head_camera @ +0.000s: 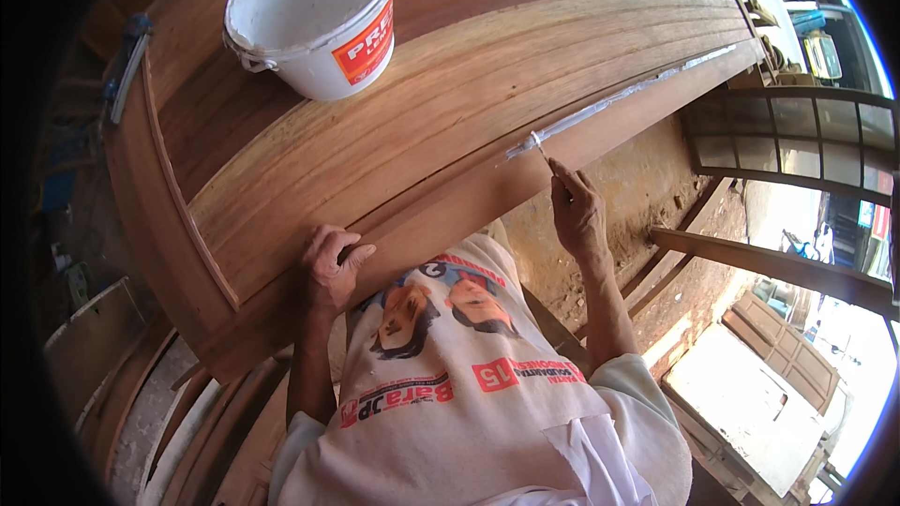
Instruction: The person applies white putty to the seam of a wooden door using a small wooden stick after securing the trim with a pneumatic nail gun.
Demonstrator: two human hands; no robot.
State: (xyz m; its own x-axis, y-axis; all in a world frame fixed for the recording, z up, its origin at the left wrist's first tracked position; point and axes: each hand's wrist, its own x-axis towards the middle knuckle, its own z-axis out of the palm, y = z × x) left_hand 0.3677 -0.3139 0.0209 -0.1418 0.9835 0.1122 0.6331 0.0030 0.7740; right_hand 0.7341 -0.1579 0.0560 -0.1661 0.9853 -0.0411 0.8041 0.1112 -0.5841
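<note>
In front of me lies a large wooden panel [464, 77] of narrow boards, like a door, with a flat frame rail [450, 204] along its near edge. My right hand [580, 207] pinches a thin stick-like applicator [540, 147] whose tip touches white paste. This paste, resembling glue [612, 96], runs in a smeared line along the rail's inner edge, from the tip to the far right end. My left hand [334, 267] grips the near rail toward its left end, fingers curled over the inner edge and thumb pointing right.
A white plastic bucket [344, 70] bearing a red label stands on the boards. At the panel's left end is a metal clamp [130, 77]. Wooden frame bars [759, 256] and a gridded frame [794, 133] stand to the right. Boards [169, 429] lean at the lower left.
</note>
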